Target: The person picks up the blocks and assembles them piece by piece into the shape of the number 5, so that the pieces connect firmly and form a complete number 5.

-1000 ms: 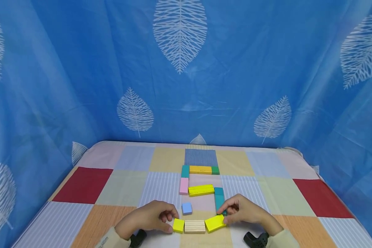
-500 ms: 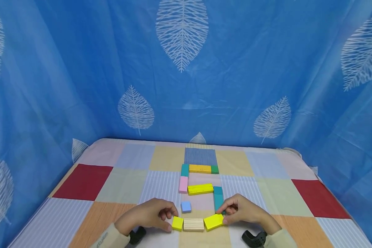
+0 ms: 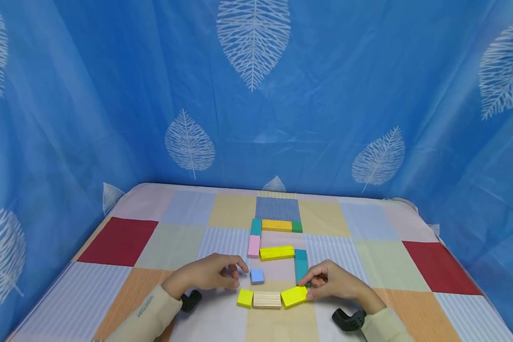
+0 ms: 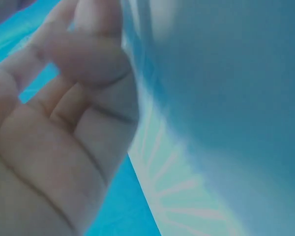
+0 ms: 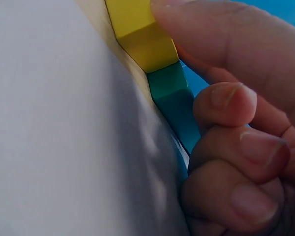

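My right hand (image 3: 335, 282) pinches the slanted yellow block (image 3: 294, 297) between thumb and index finger, at the right end of the front row. The right wrist view shows a fingertip against that yellow block (image 5: 137, 34), the other fingers curled. My left hand (image 3: 211, 271) holds nothing; its loosely bent fingers point at the small blue block (image 3: 257, 276), fingertips just left of it. In the left wrist view the left hand (image 4: 64, 113) has an empty palm. In front lie a small yellow block (image 3: 245, 298) and a plain wooden striped block (image 3: 267, 300), side by side.
Teal blocks (image 3: 301, 266) run back from the slanted block to a long yellow pair (image 3: 277, 252). Further back lie a pink block (image 3: 253, 246), a teal block (image 3: 256, 227), an orange-yellow block (image 3: 276, 225) and a green block (image 3: 297, 226). A patchwork cloth (image 3: 171, 242) covers the table.
My left hand has let go of the small yellow block and moved back and slightly right, toward the blue block. My right hand stays at the slanted yellow block. The view has tilted slightly.
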The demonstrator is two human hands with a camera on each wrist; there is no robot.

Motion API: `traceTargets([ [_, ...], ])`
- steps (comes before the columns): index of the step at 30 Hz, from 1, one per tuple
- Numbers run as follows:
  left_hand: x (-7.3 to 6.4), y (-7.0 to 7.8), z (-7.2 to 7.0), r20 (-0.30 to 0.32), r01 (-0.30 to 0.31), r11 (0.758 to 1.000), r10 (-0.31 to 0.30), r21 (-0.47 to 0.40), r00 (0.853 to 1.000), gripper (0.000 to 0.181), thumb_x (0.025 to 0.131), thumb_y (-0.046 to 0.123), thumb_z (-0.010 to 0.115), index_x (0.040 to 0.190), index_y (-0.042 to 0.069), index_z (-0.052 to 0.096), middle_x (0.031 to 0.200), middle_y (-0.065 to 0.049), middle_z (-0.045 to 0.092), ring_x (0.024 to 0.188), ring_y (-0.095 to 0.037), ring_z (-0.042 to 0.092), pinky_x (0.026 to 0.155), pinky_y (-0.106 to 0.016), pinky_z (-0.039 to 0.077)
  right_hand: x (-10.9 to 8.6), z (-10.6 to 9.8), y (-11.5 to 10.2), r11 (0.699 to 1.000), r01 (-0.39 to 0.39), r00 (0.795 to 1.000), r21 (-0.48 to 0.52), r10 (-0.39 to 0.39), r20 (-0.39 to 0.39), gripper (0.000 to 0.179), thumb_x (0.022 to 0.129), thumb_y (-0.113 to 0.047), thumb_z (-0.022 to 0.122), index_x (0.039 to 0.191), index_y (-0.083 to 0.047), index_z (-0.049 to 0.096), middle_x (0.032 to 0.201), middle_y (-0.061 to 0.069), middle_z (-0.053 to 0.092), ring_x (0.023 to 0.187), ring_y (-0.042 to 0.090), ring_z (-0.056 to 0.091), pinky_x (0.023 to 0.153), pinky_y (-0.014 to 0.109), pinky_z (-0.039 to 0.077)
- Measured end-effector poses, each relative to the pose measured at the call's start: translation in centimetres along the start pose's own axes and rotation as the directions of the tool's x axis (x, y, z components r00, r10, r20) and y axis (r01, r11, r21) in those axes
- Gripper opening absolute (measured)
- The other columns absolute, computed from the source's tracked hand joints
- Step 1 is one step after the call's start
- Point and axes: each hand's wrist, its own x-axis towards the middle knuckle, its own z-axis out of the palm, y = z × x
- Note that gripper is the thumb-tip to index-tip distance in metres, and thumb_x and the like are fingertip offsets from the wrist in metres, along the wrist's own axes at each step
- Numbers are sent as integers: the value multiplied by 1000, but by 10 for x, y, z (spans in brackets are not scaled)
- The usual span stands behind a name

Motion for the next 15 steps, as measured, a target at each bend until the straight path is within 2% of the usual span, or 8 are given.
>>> traceTargets([
  [4,13,2,0,-21,1,997,1,81,1000,36,100,7,77,135,15,70,100,5,63,79,-12,54,70,-26,48,0,0,1,1000,11,1000,7,-11,7,26,94,2,80,114,17,74,69,27,44,58,13,34,57,26,32],
  [10,26,12,4,19,13,976,-18,217,1000,48,99,11,80,144,20,69,112,3,66,94,-13,57,92,-30,54,-1,-1,2,1000,9,1000,-6,-9,6,26,93,3,80,113,17,73,69,26,43,60,10,35,57,26,31],
  [15,34,15,4,47,15,974,-26,225,999,47,98,12,82,142,21,70,112,2,65,99,-14,57,96,-32,55,1,-2,1,999,7,1000,-34,-7,-1,25,93,2,80,113,16,74,69,26,44,61,7,37,57,25,32],
])
